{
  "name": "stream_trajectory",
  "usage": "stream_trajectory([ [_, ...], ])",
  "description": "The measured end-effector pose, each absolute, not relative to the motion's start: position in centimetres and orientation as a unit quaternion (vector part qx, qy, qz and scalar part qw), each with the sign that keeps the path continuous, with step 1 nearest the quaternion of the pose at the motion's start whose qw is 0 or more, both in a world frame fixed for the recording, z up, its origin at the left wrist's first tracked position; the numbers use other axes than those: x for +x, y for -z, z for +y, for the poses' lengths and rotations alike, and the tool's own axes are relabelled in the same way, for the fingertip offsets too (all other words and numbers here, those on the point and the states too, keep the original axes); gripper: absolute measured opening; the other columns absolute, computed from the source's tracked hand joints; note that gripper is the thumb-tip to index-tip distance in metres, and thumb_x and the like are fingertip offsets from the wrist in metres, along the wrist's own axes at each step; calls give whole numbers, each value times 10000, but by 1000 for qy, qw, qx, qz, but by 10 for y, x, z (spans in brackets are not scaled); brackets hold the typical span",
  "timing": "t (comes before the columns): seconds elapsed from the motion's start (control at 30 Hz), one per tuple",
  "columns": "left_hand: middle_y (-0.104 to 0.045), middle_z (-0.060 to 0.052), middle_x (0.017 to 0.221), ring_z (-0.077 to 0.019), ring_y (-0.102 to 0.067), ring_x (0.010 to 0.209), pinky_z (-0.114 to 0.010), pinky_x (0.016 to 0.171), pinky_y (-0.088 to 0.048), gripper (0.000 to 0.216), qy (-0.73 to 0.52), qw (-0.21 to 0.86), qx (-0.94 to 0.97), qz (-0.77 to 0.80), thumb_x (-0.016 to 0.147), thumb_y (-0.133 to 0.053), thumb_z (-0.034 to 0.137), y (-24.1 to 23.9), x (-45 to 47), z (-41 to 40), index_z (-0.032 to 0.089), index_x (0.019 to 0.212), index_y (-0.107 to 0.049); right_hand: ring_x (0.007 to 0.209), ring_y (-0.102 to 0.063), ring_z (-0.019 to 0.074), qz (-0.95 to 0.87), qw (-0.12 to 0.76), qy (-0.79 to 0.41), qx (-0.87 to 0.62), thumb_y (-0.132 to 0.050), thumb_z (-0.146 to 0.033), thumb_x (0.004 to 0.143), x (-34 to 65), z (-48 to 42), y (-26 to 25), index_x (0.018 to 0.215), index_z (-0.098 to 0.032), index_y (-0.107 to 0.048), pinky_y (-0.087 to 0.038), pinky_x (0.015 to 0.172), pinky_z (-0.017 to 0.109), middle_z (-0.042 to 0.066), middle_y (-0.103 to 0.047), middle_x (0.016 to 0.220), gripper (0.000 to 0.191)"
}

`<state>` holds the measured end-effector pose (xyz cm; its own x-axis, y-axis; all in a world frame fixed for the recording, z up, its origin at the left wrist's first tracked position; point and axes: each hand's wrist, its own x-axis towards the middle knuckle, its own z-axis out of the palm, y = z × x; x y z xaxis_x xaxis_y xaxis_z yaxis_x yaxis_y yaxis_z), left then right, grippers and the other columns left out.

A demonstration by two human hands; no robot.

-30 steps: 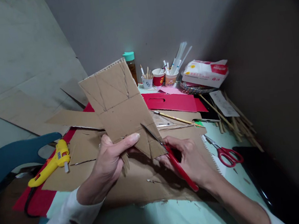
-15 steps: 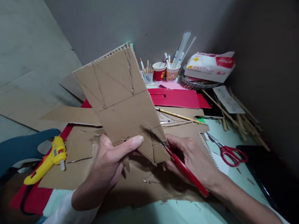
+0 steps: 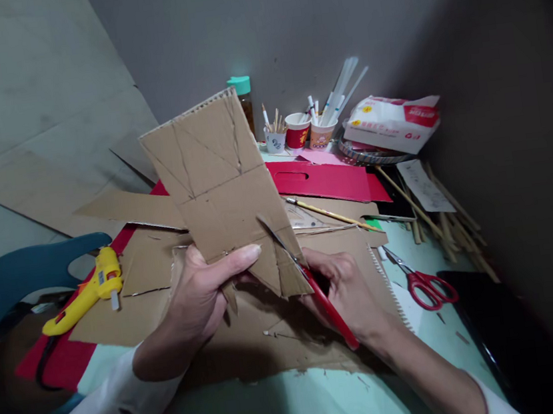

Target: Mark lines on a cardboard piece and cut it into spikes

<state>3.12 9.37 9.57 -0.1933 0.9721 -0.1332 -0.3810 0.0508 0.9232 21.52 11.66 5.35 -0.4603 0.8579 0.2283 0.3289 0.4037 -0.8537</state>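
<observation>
A piece of brown cardboard [image 3: 226, 206] is held up over the table, marked with pencil lines and cut to slanted points at its lower edge. My left hand [image 3: 205, 283] grips its lower left part, thumb on the front face. My right hand [image 3: 341, 286] is closed around red-handled scissors [image 3: 326, 308]. One dark blade lies across the front of the cardboard at the lower right, pointing up and left; the other blade is hidden behind it. Below lies a larger cardboard sheet [image 3: 240, 362] with small scraps on it.
A yellow glue gun [image 3: 102, 289] lies at left on cardboard. Second red scissors [image 3: 430, 289] and a black flat object [image 3: 498, 334] lie at right. Behind stand paper cups [image 3: 298, 134], a green-lidded bottle [image 3: 240, 85] and a tissue pack [image 3: 392, 122]. Sticks [image 3: 455, 225] are piled at far right.
The scissor handles have swung left and up, with my right hand shifting slightly left. The cardboard's top has tilted and lowered a little, revealing more of the bottle behind it.
</observation>
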Motion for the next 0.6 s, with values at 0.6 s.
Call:
stream_trajectory([
  [0.6,-775,-23,764,-277,-763,869,-429,941,-585,455,-629,557,282,463,714,-841,194,-97,40,91,185,1150,-710,535,-464,142,-757,327,-401,-399,-534,-303,834,215,116,-69,664,-222,-505,-394,558,261,-37,-502,545,191],
])
